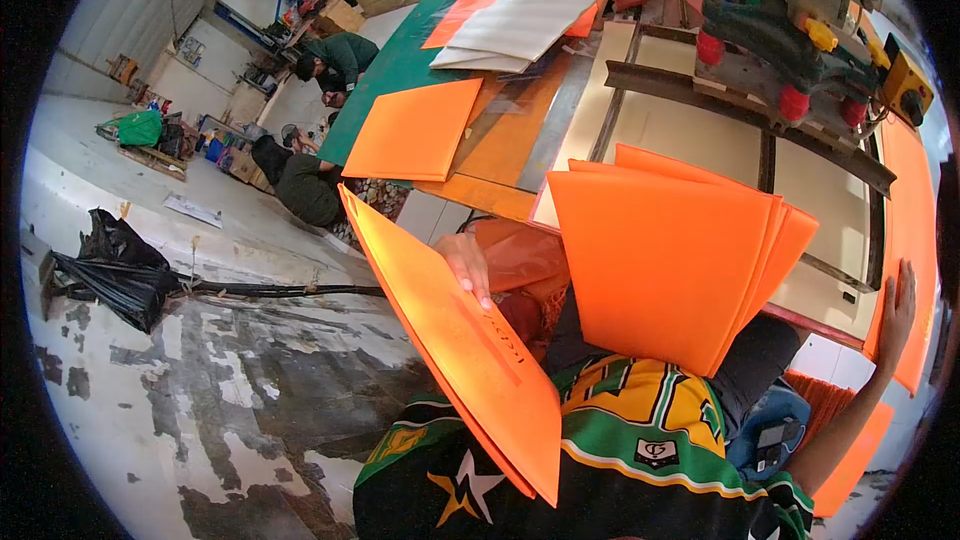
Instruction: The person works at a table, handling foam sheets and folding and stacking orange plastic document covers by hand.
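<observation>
My left hand (466, 268) grips the edge of a folded orange folder (470, 350) with dark printed letters, held tilted over my left side. The fingers lie over its face; the thumb is hidden. Several orange folders (660, 260) stand fanned in front of me, leaning at the near edge of the worktable. At the far right, my right hand (897, 315) has its fingers stretched out, lying against a long stack of orange sheets (912, 230).
A machine (800, 50) with red knobs and a metal bar stands over a cream board (690, 130). White foam sheets (520, 25) and another orange folder (415, 130) lie on the green table (400, 65). People (340, 60) crouch beyond; a black bag (115, 270) lies left.
</observation>
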{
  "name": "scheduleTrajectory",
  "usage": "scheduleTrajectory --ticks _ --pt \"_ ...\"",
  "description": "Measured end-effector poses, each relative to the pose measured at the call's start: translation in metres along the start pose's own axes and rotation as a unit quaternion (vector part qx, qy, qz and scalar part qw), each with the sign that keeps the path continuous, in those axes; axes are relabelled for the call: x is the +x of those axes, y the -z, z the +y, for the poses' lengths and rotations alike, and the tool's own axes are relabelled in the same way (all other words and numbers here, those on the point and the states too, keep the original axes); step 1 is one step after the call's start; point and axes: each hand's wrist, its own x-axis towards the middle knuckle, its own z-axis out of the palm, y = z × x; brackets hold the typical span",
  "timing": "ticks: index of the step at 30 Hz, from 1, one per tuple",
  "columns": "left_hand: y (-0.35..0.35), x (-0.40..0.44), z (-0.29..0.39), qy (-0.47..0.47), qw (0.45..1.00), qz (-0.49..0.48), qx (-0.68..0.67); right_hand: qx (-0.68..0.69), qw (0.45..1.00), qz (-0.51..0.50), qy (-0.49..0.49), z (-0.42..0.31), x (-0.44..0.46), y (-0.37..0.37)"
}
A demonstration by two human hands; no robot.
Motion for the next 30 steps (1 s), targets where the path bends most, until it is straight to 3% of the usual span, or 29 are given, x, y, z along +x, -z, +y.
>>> scheduleTrajectory --ticks 6,10,13,15,17,21,26,28,30 --pt "-0.005 -0.016 0.0 -0.004 1.0 0.006 0.002 0.013 1.0 -0.013 0.001 0.004 0.001 0.0" --pt "-0.026 -0.091 -0.008 -0.112 0.975 0.19 -0.013 0.043 0.999 -0.004 0.002 -0.001 0.0 0.001" --pt "-0.029 -0.172 0.0 -0.18 0.9 0.392 0.063 0.04 0.999 -0.007 0.001 -0.004 -0.001 0.003" --pt "-0.039 -0.206 -0.007 -0.225 0.796 0.555 0.09 0.024 1.0 -0.01 0.002 -0.002 -0.001 0.004" --pt "-0.041 -0.132 0.018 -0.194 0.681 0.685 0.172 0.021 1.0 -0.013 -0.005 0.002 0.0 0.0" --pt "-0.016 -0.074 0.054 -0.168 0.642 0.718 0.21 0.015 1.0 -0.011 -0.008 -0.005 0.0 0.004" --pt "0.026 -0.048 0.081 -0.137 0.544 0.8 0.211 0.036 0.999 -0.012 -0.003 0.0 0.001 0.002" --pt "0.056 -0.072 0.091 -0.182 0.556 0.793 0.172 0.028 1.0 -0.011 -0.001 -0.002 0.0 0.004" --pt "0.076 -0.082 0.096 -0.207 0.472 0.844 0.146 0.02 1.0 -0.01 0.001 -0.005 0.0 0.005"
